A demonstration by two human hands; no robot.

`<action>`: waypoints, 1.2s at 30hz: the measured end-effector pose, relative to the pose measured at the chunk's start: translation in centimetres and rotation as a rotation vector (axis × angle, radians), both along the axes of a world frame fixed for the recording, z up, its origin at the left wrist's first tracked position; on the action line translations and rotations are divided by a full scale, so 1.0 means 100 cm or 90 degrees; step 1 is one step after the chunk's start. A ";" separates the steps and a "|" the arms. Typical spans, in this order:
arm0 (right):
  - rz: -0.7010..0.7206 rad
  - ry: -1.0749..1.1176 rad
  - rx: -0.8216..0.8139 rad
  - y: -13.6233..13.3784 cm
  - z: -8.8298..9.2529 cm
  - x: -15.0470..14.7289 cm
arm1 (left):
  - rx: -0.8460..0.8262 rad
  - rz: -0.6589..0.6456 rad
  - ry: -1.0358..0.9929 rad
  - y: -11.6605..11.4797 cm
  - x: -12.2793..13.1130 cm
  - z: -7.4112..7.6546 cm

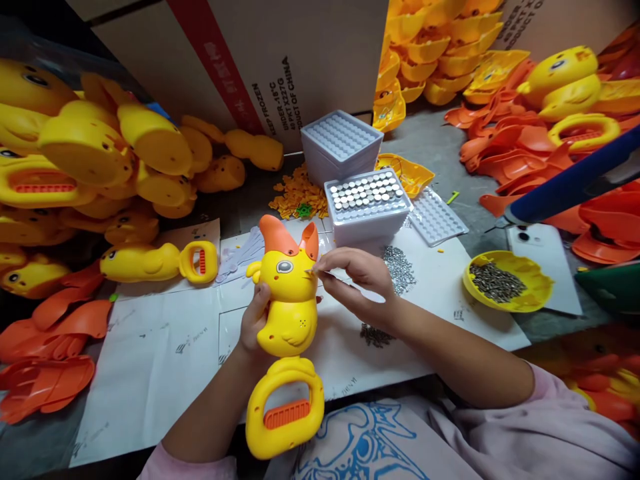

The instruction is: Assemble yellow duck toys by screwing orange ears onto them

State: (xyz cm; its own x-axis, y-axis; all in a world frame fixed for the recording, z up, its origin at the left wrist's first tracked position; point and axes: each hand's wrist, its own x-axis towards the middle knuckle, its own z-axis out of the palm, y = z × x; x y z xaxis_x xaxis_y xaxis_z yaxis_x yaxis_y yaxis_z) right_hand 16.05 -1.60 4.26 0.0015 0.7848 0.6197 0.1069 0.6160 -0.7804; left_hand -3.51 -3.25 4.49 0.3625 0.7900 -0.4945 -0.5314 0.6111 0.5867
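A yellow plastic toy duck [289,310] with an orange beak and a ring handle at its lower end stands upright before me. My left hand [256,323] grips its body from the left, the thumb showing at the edge and the other fingers hidden behind. My right hand [357,280] is at the duck's right side by the head, thumb and forefinger pinched together. Whatever sits between those fingertips is too small to make out. Small silver screws [399,269] lie in a pile just beyond the right hand, and darker screws [376,335] lie beneath the forearm.
White trays of round silver discs [367,193] stand behind. A yellow bowl [537,300] of screws, a phone [545,260] and a blue power screwdriver [580,177] are at right. Yellow ducks [85,140] pile up left; orange parts [505,140] lie right. Another duck [145,261] rests left.
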 end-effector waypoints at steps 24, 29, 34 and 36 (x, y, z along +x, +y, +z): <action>-0.110 -0.194 0.099 -0.002 -0.002 0.006 | 0.086 0.144 0.084 -0.009 0.012 -0.002; -0.099 -0.195 0.121 -0.001 -0.005 0.004 | 0.080 0.116 0.077 -0.011 0.012 -0.001; -0.070 -0.170 0.095 0.000 -0.005 0.001 | 0.098 0.129 0.058 -0.013 0.011 -0.008; -0.004 -0.109 0.034 0.002 -0.004 0.002 | 0.086 0.119 0.036 -0.013 0.007 -0.013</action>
